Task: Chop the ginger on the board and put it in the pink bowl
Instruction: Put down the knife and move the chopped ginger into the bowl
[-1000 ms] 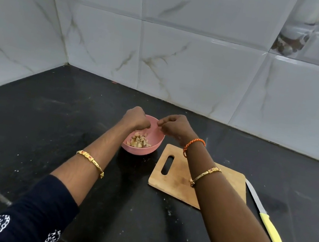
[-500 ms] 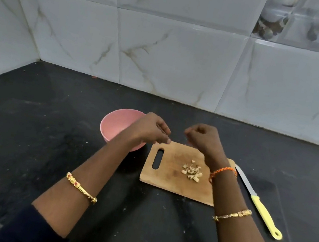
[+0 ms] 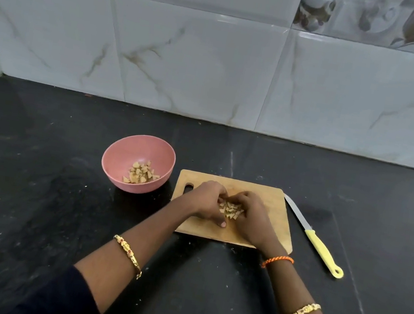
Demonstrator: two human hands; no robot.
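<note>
1. The chopped ginger lies in two lots. One small heap of ginger pieces (image 3: 231,210) sits on the cutting board (image 3: 269,203), near its middle; a second heap of ginger (image 3: 141,173) lies in the bottom of the pink bowl (image 3: 117,161).
2. The left hand (image 3: 206,200) and the right hand (image 3: 253,219) are both down on the board, cupped from either side around the heap there.
3. The left fingers (image 3: 218,190) are curled inward against the left edge of the heap, and the left thumb tip rests on the board just in front of it.
4. The right fingers (image 3: 244,198) are likewise curled, touching the right edge of the heap. The two hands nearly meet behind the pieces.
5. Whether either hand has pieces actually gripped, or only gathers them, cannot be told; the palms hide the undersides.
6. There is one board, wooden, with a slot handle at its left end, partly covered by the left hand.
7. There is one bowl, upright on the black worktop (image 3: 29,195), just left of the board and apart from it.
8. One knife (image 3: 315,240) with a yellow handle lies flat on the worktop just right of the board, its blade tip near the board's far right corner.
9. Wrist wear counts three: one gold bangle on the left forearm, one gold bangle and one orange thread on the right.
10. Grey-white marbled wall tiles (image 3: 189,58) stand behind the worktop.
</note>
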